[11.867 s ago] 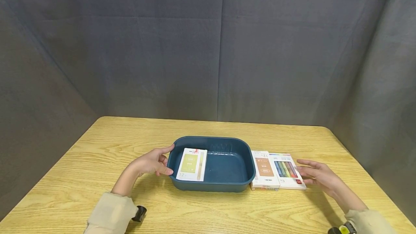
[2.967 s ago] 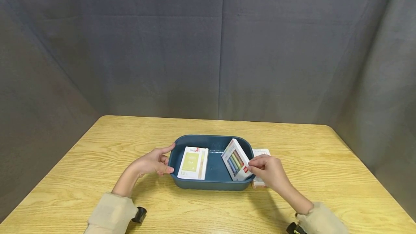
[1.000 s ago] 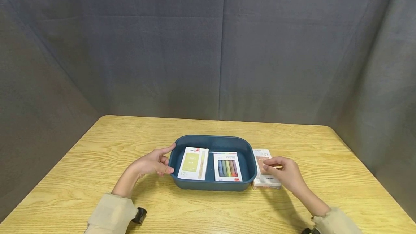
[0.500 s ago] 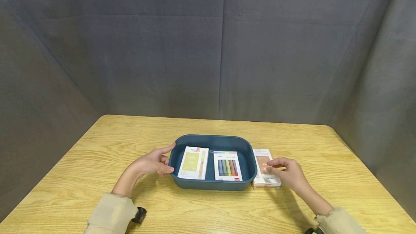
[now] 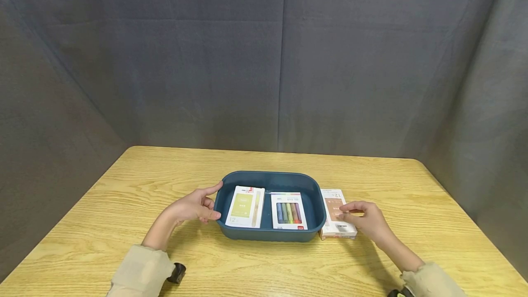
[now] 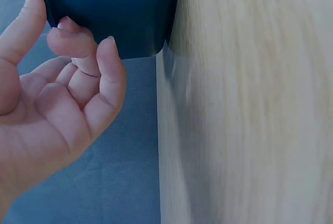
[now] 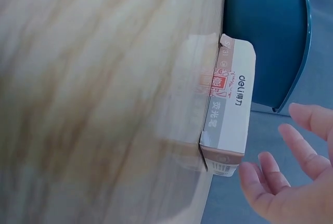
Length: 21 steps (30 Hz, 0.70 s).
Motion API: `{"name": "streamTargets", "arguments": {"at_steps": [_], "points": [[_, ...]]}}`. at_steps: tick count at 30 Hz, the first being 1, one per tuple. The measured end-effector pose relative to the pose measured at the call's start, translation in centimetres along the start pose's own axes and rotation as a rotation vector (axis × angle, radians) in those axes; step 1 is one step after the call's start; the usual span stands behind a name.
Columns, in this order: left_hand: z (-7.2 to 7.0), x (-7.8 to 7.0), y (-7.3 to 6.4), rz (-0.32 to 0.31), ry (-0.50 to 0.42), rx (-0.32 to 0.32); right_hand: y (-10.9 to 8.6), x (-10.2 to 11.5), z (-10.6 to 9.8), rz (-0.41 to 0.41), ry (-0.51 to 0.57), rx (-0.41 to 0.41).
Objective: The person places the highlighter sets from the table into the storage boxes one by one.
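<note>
My left hand (image 5: 198, 205) holds the left end of a dark blue plastic bin (image 5: 270, 235), thumb and index finger at its rim. Inside lie a white box with a green label (image 5: 242, 205) on the left and a white pack (image 5: 288, 211) with several coloured pens behind its window on the right, both flat. Against the bin's right side, a white highlighter box (image 5: 344, 227) with an orange-brown label lies on the table. Over this box hovers my right hand (image 5: 367, 219), fingers loosely bent. The right wrist view shows its fingertips close beside the highlighter box (image 7: 237, 99), gripping nothing.
The light wood table (image 5: 255, 269) stretches around the bin to rounded far corners. A grey curtain (image 5: 206, 81) hangs behind it and along both sides. A black wrist camera (image 5: 177, 272) sits by the left sleeve.
The pen pack went from the table's right, in my right hand, into the bin and was laid flat. Released, it stays there; my right hand moved right, over the highlighter box. Left hand unmoved.
</note>
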<state>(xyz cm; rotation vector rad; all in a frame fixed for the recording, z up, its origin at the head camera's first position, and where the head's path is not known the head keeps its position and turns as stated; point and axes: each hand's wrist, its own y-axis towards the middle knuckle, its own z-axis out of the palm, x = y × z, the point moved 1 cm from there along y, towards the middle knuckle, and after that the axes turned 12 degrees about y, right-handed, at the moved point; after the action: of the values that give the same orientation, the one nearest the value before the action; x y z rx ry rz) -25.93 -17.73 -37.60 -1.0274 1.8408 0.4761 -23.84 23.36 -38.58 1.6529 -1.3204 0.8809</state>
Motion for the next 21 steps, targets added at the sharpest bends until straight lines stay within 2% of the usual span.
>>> {"name": "streamTargets", "arguments": {"at_steps": [8,16,21], "points": [[0.04,0.02,-0.03,0.002,-0.004,-0.003,0.03,-0.28,-0.19,0.026,-0.018,0.021],[0.06,-0.12,-0.09,0.004,-0.014,0.001,0.05,-0.52,-0.35,0.122,0.051,0.140],[0.03,0.07,-0.05,0.008,-0.006,0.005,0.04,-0.70,-0.38,0.138,0.063,0.177]]}}
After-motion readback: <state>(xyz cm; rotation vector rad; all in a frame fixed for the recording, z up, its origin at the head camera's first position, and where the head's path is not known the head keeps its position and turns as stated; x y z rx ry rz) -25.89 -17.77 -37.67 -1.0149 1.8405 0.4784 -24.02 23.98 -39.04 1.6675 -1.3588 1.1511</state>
